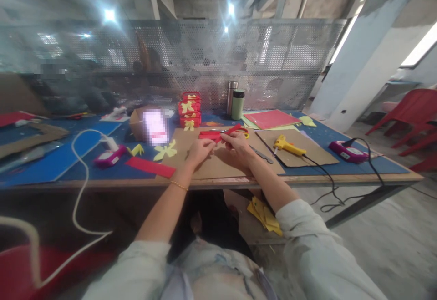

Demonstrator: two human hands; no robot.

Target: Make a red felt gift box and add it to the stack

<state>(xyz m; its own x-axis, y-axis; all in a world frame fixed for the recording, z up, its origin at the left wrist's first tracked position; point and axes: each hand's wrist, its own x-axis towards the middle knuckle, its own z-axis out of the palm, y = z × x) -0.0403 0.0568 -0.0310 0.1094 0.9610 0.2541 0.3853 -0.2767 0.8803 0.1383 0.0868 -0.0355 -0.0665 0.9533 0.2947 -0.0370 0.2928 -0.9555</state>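
Observation:
A red paper strip (210,134), bent or folded, is held up between my two hands above the brown cardboard (221,165). My left hand (200,150) pinches its lower left part. My right hand (238,146) is closed on its right part, where a red end sticks up at a slant. Scissors with a yellow handle (246,133) lie just behind my right hand, partly covered. A flat red strip (150,167) rests left of my left hand, beside a pale yellow paper cutout (165,150). To the right of my right hand lies a grey flat tool (262,155).
A yellow glue gun (290,146) sits on a cardboard piece at right, its cord trailing over the front edge. Red folded pieces with yellow bows (189,111) are stacked behind. Bottles (238,104), purple power sockets (109,155) and a lit phone (156,127) stand around.

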